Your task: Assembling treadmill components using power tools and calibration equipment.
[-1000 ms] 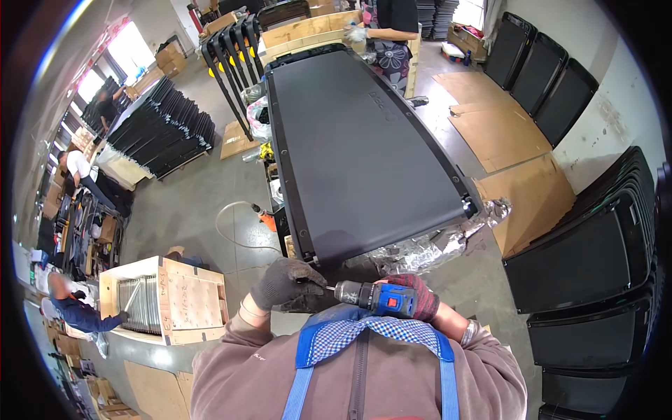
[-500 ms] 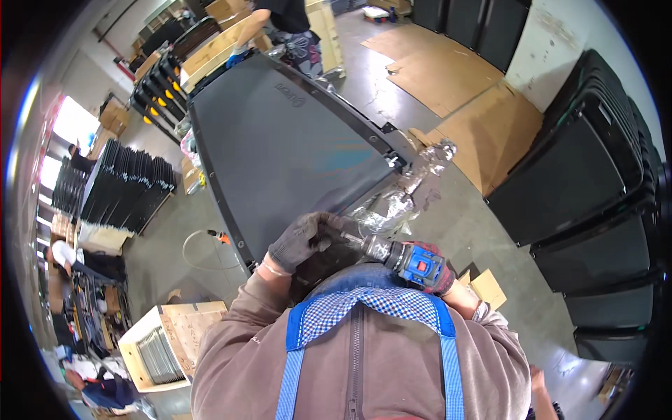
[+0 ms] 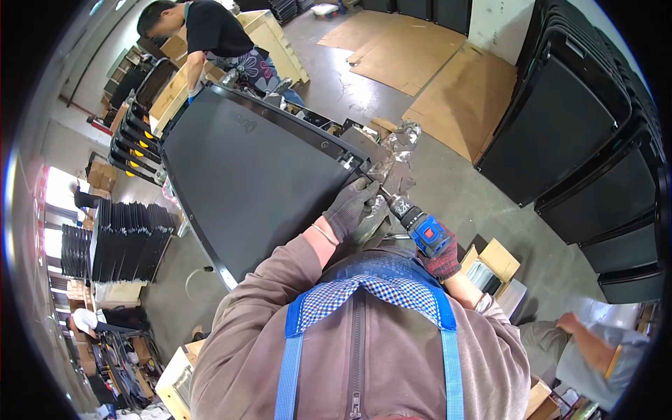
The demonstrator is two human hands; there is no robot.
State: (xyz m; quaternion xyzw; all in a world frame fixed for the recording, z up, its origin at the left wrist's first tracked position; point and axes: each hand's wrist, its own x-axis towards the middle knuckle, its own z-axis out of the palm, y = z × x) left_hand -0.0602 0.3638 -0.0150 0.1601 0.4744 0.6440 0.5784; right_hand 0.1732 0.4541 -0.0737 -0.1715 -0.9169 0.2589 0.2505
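Matte black plastic made up the large flat panel (image 3: 259,175), its back smooth and slightly sheened, framed by a raised rim with small fittings along the upper edge. It lay tilted in front of the person, its long axis running from the lower left up toward the far right, where another person in a black shirt (image 3: 210,31) bent over the far end. The near right corner was where the work sat. The left hand (image 3: 350,206), in a grey knit glove, pressed down on that corner, fingers spread over the rim, holding nothing. The right hand (image 3: 442,260), in a red and dark glove, was closed tight around the grip of a blue and black cordless driver (image 3: 413,220). The driver pointed up and to the left, its nose meeting the panel edge just beside the left fingertips, so the fastening point lay straight ahead of the tool and closer to the left hand. Crinkled silvery foil wrap (image 3: 393,157) bunched just beyond the corner. Flattened brown cardboard (image 3: 448,91) lay on the grey concrete floor (image 3: 455,189), and stacked black panels (image 3: 574,133) leaned at the right.
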